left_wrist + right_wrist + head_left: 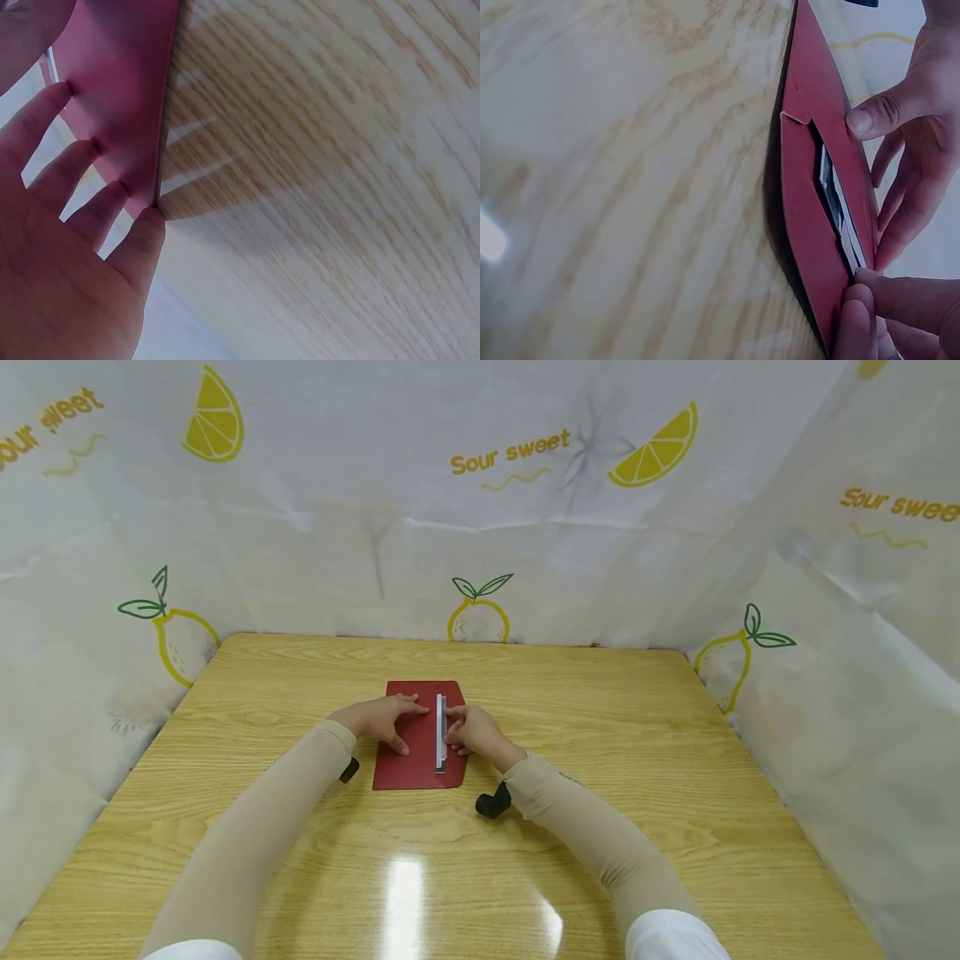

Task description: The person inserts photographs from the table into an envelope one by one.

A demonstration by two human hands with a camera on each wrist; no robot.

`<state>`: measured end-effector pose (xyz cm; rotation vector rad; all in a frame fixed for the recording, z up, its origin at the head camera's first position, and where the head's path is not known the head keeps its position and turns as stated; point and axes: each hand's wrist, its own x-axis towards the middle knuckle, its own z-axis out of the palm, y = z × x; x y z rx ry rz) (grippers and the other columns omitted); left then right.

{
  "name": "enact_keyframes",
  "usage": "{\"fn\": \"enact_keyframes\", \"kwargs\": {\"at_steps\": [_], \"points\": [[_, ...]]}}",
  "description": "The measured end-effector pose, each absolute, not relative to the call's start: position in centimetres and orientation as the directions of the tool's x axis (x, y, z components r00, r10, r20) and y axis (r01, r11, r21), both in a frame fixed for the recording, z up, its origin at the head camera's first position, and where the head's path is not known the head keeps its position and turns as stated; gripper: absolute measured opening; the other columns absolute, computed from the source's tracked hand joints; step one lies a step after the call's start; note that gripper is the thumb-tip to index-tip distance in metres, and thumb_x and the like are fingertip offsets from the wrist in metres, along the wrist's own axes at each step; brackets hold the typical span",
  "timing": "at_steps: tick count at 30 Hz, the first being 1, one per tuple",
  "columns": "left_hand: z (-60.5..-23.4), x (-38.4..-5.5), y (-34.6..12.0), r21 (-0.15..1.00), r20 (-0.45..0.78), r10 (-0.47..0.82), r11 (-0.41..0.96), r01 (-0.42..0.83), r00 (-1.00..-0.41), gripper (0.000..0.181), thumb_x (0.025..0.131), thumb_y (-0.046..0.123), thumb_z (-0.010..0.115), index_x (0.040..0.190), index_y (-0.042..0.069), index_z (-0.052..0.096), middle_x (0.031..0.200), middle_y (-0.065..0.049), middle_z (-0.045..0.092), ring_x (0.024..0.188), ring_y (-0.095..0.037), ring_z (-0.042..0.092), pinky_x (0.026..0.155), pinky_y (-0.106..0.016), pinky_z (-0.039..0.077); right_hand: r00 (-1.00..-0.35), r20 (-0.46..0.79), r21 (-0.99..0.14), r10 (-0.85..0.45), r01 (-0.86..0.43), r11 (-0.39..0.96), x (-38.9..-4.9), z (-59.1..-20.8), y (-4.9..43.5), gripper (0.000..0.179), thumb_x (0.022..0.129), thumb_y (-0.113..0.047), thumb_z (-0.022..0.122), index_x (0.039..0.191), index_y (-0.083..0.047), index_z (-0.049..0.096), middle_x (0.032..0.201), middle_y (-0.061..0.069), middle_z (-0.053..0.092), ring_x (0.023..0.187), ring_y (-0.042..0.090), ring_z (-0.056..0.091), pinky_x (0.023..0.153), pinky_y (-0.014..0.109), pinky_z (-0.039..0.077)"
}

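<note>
A red envelope point(411, 760) lies on the table, its flap side to the right. White and dark-edged papers or cards point(441, 727) protrude a little from its opening; their exact kind cannot be made out. My left hand point(381, 720) rests on the envelope's left part with fingers spread, and in the left wrist view the fingertips press on the red surface point(120, 82). At the opening, my right hand point(480, 735) pinches the edge of the papers between thumb and finger. The right wrist view shows the papers point(836, 199) inside the gaping slot, near the thumb.
The wood-grain table point(637, 777) extends around the envelope. A white cloth point(337, 527) with lemon prints hangs behind and at both sides. Black wrist mounts point(493, 802) sit under the wrists. Light glare point(405, 902) shows near the front.
</note>
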<state>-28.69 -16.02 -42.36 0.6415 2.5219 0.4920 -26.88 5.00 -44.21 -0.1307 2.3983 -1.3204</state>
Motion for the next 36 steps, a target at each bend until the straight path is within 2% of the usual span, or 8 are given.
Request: {"fn": "enact_keyframes", "kwargs": {"at_steps": [11,19,25,29,36], "points": [[-42.5,-28.7,-15.9,0.455,-0.357,0.529,0.818,0.351,-0.77,0.079,0.082,0.024,0.079,0.15,0.015,0.039,0.162,-0.015,0.015,0.148,-0.038,0.015,0.115,-0.053,0.026,-0.906,-0.313,-0.867,-0.286,0.15,0.475,-27.2,-44.3,5.9,0.049,0.089,-0.001,0.065,0.136,-0.003,0.051,0.088,0.009,0.067,0.066,0.013,0.061,0.057,0.025,0.055],[-42.5,-28.9,-15.8,0.449,-0.363,0.525,0.822,0.349,-0.77,0.08,0.082,0.025,0.079,0.15,0.015,0.038,0.161,-0.015,0.015,0.148,-0.038,0.014,0.115,-0.053,0.027,-0.911,-0.32,-0.886,-0.26,0.19,0.423,-27.3,-43.4,6.9,0.045,0.09,-0.003,0.065,0.134,-0.007,0.054,0.095,0.009,0.067,0.073,0.014,0.063,0.06,0.027,0.056],[-42.6,-29.0,-15.9,0.437,-0.357,0.525,0.825,0.359,-0.773,0.08,0.081,0.025,0.079,0.15,0.016,0.039,0.161,-0.015,0.015,0.148,-0.038,0.015,0.115,-0.053,0.027,-0.917,-0.291,-0.907,-0.273,0.174,0.385,-27.1,-42.5,8.1,0.046,0.091,-0.003,0.064,0.135,-0.004,0.053,0.098,0.009,0.064,0.076,0.013,0.064,0.073,0.037,0.059],[-42.7,-29.0,-16.0,0.423,-0.353,0.528,0.827,0.371,-0.772,0.079,0.082,0.025,0.078,0.15,0.015,0.039,0.161,-0.015,0.015,0.148,-0.038,0.014,0.115,-0.053,0.027,-0.918,-0.278,-0.909,-0.283,0.157,0.386,-26.9,-41.9,9.0,0.047,0.091,-0.001,0.064,0.136,-0.002,0.052,0.101,0.011,0.064,0.082,0.018,0.066,0.08,0.042,0.058],[-42.2,-28.9,-16.3,0.435,-0.317,0.552,0.807,0.399,-0.771,0.079,0.082,0.026,0.079,0.149,0.014,0.04,0.161,-0.016,0.016,0.148,-0.038,0.012,0.116,-0.054,0.025,-0.916,-0.271,-0.898,-0.295,0.131,0.419,-26.7,-41.3,10.3,0.047,0.092,-0.002,0.061,0.137,-0.002,0.05,0.104,0.013,0.063,0.094,0.03,0.066,0.082,0.043,0.057]]}}
